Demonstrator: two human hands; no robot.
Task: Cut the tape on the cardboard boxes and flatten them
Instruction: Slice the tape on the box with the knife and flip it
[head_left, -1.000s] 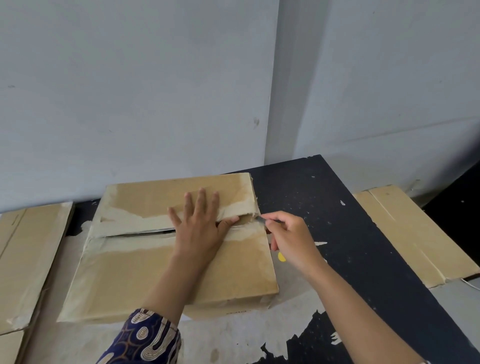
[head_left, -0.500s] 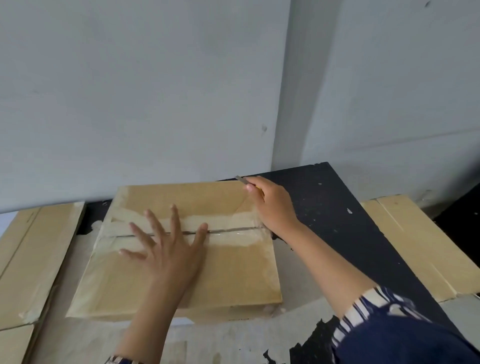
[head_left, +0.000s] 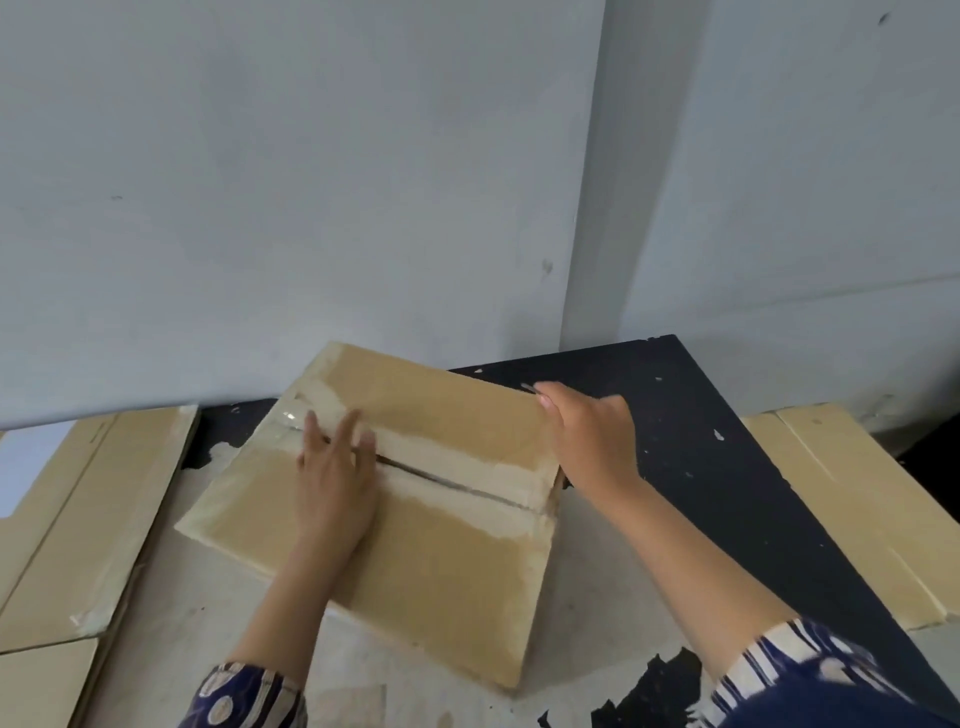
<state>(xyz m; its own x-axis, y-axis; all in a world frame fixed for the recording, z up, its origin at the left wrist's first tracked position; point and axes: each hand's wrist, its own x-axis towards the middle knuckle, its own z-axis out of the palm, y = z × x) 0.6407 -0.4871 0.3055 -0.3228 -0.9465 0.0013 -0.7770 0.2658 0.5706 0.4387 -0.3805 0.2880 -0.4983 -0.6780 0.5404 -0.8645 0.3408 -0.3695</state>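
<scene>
Pressing flat with straight fingers, the left hand (head_left: 335, 483) steadied a tan, tape-sealed cardboard box (head_left: 415, 545) on the paint-chipped black worktop (head_left: 727, 467), its centre seam already slit, while the right hand (head_left: 589, 434), fingers curled around a thin blade (head_left: 529, 386), gripped the far corner; flattening apparently remained.

A tan cardboard box (head_left: 415, 545) with pale whitish tape (head_left: 457, 462) is sitting at centre frame on a black, white-flecked table (head_left: 727, 467). Navy sleeves (head_left: 244, 696) with cream patterning are showing at the bottom; the wall (head_left: 260, 182) is looking pale grey-blue.
</scene>
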